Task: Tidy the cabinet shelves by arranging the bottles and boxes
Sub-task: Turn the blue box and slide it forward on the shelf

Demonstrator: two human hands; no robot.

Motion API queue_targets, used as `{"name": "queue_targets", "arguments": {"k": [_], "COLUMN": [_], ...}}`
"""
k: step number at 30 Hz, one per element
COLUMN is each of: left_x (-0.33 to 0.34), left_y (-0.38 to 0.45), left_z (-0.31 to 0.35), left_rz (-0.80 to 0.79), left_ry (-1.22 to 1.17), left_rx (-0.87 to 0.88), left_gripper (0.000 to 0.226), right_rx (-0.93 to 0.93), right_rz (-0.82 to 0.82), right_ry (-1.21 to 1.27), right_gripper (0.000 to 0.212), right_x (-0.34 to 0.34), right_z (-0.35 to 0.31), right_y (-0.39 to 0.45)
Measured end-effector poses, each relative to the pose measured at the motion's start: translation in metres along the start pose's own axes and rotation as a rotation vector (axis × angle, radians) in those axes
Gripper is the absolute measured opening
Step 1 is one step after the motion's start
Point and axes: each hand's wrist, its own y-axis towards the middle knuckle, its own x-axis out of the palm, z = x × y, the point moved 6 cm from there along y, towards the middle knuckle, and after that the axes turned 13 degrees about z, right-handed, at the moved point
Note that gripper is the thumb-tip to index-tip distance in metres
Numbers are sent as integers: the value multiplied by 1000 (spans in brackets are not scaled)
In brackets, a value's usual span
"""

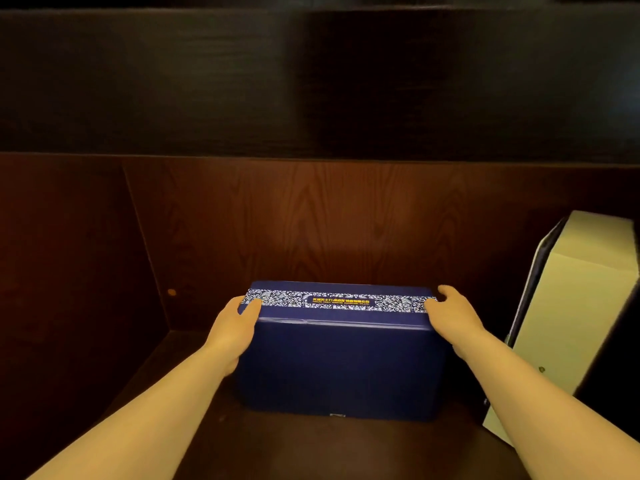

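Because the box (341,344) is wide and sitting low on the shelf (311,452), both hands are taking it by its short ends, which looks like the steadiest hold for sliding or squaring it. Going from the left: the cabinet's side wall (69,254) is standing well apart from the box, leaving bare shelf there. The left hand (232,332) is pressing flat on the box's left end, palm on the side, thumb hooking over the top by the patterned band; its fingers (251,306) are wrapping the upper left corner, clamped on the box, not spread free. The box is lying between the two hands, long side facing the camera, near mid-shelf, with a gap showing behind it before the back panel (311,220). The right hand (453,315) is mirroring this on the right end, fingers curling round the far upper corner, tips partly hidden. Just right of that forearm a white box (571,306) is leaning tilted, near the blue one; contact cannot be told. Likely step: nudging the box into line.
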Motion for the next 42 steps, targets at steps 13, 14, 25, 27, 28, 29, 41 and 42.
{"name": "queue_targets", "arguments": {"k": [13, 14, 25, 27, 28, 29, 41, 42], "left_x": [5, 6, 57, 65, 66, 67, 32, 27], "left_y": [-24, -23, -83, -103, -111, -117, -83, -77], "left_z": [-15, -14, 15, 14, 13, 12, 12, 14], "left_rz": [-46, -53, -236, -325, -365, -398, -494, -484], "left_ry": [-83, -68, -125, -136, -150, -165, -72, -23], "left_rx": [87, 94, -100, -92, -86, -87, 33, 81], "left_gripper": [61, 62, 86, 85, 84, 82, 74, 70], "right_rx": [-169, -163, -169, -147, -138, -125, -181, -214], "right_rz": [-298, -286, -260, -330, -373, -413, -509, -486], "right_ry": [-70, -87, -228, -202, -200, -203, -188, -208], "right_gripper": [63, 64, 48, 56, 59, 58, 41, 33], "right_x": [-13, -19, -58, -60, -61, -61, -12, -6], "right_z": [-6, -6, 5, 3, 1, -1, -53, -55], "right_y": [-15, -18, -79, -93, -101, -110, -210, -215]}}
